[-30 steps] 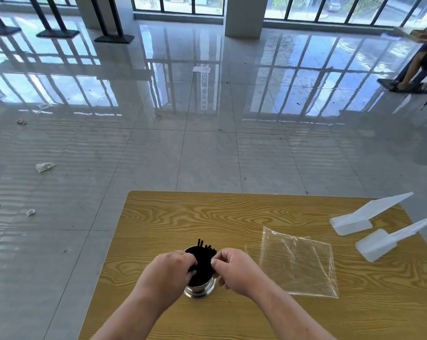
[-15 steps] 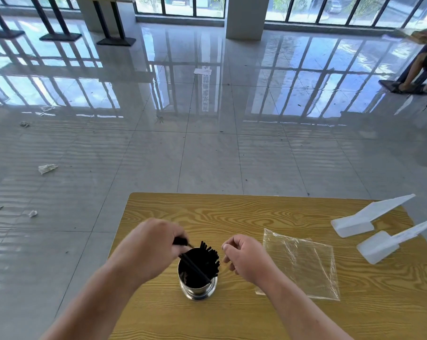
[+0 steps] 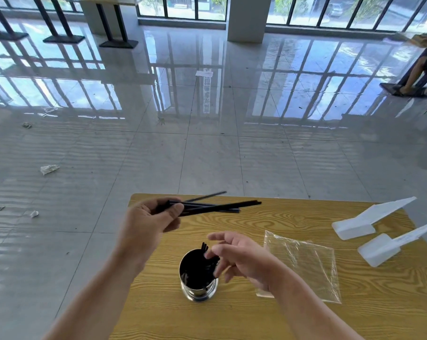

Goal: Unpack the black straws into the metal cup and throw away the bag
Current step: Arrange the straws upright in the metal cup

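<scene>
So I'm over the wooden table (image 3: 269,217), clear bag (image 3: 303,263) lying flat and empty to the right of the metal cup (image 3: 197,288). My right hand (image 3: 242,256) is loose, fingers spread by the cup's rim. Left hand (image 3: 148,224) pinches a few black straws (image 3: 215,206) up in the air; the rest sit in the cup.

A few black straws (image 3: 215,207) lay nearly level in the air, above the far left. More stood in the upright metal cup (image 3: 199,287). The clear bag (image 3: 303,263) lay flat, empty, right of it.
</scene>
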{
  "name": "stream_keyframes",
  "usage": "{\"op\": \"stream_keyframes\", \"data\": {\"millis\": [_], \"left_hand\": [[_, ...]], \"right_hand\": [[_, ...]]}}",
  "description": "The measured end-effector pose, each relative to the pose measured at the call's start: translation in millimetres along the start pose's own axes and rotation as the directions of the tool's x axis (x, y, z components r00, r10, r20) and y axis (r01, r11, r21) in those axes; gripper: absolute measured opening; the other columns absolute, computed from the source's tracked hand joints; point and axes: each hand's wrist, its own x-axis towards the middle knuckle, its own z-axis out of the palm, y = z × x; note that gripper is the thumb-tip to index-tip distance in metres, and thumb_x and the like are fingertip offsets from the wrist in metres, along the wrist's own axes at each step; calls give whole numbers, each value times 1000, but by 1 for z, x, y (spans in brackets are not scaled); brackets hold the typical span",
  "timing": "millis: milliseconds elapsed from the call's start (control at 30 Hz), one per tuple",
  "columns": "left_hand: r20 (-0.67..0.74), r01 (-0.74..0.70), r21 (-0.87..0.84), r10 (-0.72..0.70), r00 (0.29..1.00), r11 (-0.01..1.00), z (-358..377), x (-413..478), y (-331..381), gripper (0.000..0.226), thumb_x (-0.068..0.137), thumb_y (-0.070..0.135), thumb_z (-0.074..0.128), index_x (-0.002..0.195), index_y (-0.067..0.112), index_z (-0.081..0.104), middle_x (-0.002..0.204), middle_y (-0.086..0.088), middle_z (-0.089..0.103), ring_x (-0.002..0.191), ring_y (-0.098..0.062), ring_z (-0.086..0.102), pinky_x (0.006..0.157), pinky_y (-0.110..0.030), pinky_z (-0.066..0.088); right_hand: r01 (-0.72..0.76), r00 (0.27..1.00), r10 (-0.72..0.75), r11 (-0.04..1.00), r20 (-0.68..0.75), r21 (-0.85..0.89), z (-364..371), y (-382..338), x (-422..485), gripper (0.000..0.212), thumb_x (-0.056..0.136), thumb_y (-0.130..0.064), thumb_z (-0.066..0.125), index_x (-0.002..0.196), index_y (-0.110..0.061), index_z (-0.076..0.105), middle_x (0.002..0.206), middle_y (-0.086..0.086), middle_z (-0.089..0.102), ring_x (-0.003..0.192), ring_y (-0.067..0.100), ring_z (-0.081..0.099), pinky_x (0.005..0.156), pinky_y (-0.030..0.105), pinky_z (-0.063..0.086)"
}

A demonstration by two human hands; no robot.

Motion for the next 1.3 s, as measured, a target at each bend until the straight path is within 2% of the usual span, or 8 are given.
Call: {"op": "stream_keyframes", "data": {"millis": [133,233,367,533,633,933,1133,1300], "left_hand": [[132,342,-230,-319,938,911,13,-10,-37,22,73,13,82,94,7,85,86,-14,77,63,-14,70,63,-24,63],[184,433,-321,-393,901,842,18,-16,-54,23,73,7,82,95,3,84,82,-15,74,62,-14,69,60,-24,63],[241,478,-285,-421,874,830,16,-22,-66,23,74,7,83,96,4,84,85,-14,73,68,-16,73,62,-25,64],[318,472,56,-464,827,880,-3,-22,-69,38,80,18,89,117,11,77,110,-13,80,88,-22,76,77,-32,65],[201,414,297,-480,854,860,-11,-22,-73,21,93,18,80,113,14,76,110,-18,78,78,-18,73,71,-31,62],[-82,231,480,-219,972,846,-27,-8,-102,4,94,25,73,91,24,76,71,2,75,55,-8,63,52,-26,54],[-176,172,814,-45,983,555,-59,17,-131,7,92,41,68,91,35,71,70,13,72,62,-6,66,51,-26,48],[-122,136,974,-82,989,182,-89,56,-168,49,97,46,62,139,21,62,135,-4,65,102,-22,68,73,-29,46]], "right_hand": [[129,981,-178,904,82,409,14,-22,1,64,85,-58,83,136,-21,70,144,12,69,122,39,71,99,49,60],[213,975,-147,833,-166,510,17,-36,2,54,82,-58,85,113,-16,77,119,16,77,95,31,77,75,41,63],[261,904,-178,950,-388,172,14,-38,4,39,108,-34,58,85,-12,81,98,16,83,82,28,79,64,36,62],[279,871,-305,952,-385,-123,10,-39,2,41,109,-26,54,85,-3,78,81,12,81,76,30,80,61,34,63],[222,877,-262,964,-404,-143,8,-36,3,42,109,-24,53,83,-1,76,78,15,79,68,32,76,57,36,62],[207,883,-375,851,-282,-482,18,-12,8,40,105,-42,60,75,-18,68,68,5,68,58,21,63,60,35,58],[23,940,-220,804,-261,-594,25,15,6,38,85,-67,63,117,-47,71,110,-22,74,71,-5,59,68,21,49],[55,917,-260,833,-302,-550,13,26,-3,40,87,-65,65,124,-50,67,121,-26,70,64,-3,60,62,16,50]]}}
